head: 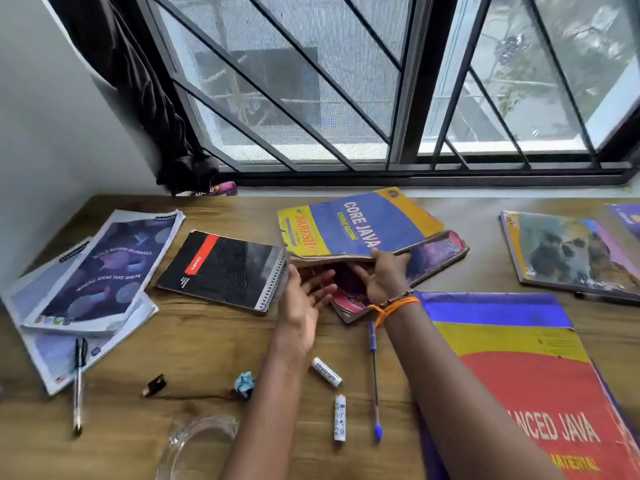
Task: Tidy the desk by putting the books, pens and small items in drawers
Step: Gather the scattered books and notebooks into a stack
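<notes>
My right hand (382, 271) grips the near edge of the blue and yellow "Core Java" book (356, 223) and holds it tilted up off a worn pink and purple book (440, 252) beneath. My left hand (303, 299) is open, palm up, fingers spread beside that lower book and the black spiral notebook (225, 268). A blue pen (374, 379) lies under my right wrist. Two white batteries (326, 371) (340, 422) lie near my forearms. A silver pen (78, 386) rests at the left on white and purple booklets (100, 271).
A large "Advanced Java" book (526, 382) covers the right front of the wooden desk (194, 341). Another book (571, 254) lies far right. A blue paper ball (245, 383), a small brown clip (154, 385) and a clear tape roll (197, 445) sit at the front. Barred window behind.
</notes>
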